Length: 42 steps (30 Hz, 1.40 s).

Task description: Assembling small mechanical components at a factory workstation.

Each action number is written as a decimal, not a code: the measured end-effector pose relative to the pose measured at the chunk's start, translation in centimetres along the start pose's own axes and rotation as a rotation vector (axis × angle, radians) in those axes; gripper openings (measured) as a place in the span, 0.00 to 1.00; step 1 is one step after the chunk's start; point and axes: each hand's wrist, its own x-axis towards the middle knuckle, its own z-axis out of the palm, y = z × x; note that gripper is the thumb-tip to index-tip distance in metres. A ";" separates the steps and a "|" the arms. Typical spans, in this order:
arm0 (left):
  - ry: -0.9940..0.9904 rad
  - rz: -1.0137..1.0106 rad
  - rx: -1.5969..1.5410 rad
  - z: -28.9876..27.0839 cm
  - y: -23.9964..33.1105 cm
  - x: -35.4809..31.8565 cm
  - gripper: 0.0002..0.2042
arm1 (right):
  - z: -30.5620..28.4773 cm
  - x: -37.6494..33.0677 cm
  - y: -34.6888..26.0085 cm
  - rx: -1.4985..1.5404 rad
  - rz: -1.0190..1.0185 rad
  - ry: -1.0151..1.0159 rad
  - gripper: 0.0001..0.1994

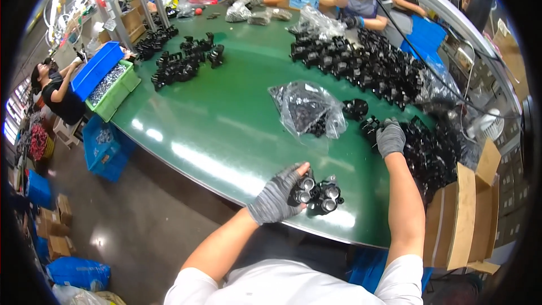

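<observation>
My left hand (275,196), in a grey glove with bare fingertips, curls round the left side of a black part with silver round inserts (305,191). A second black part with silver inserts (328,196) lies right beside it, near the table's front edge. Further right, my right hand (390,138), gloved the same way, pinches a small black part (370,126) at the edge of a pile of black parts (432,149). A clear plastic bag with black parts inside (310,108) lies ahead of my hands, next to a loose black part (355,109).
The green table (237,118) carries a long heap of black parts (355,68) at far right and a smaller group (183,62) at left. An open cardboard box (460,220) stands at my right. Co-workers sit across the table. A green crate (116,93) holds small metal pieces.
</observation>
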 end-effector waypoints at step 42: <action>-0.007 -0.016 0.036 -0.4 -0.2 -1.0 0.49 | -1.3 0.8 -11.2 0.186 -0.372 -0.049 0.18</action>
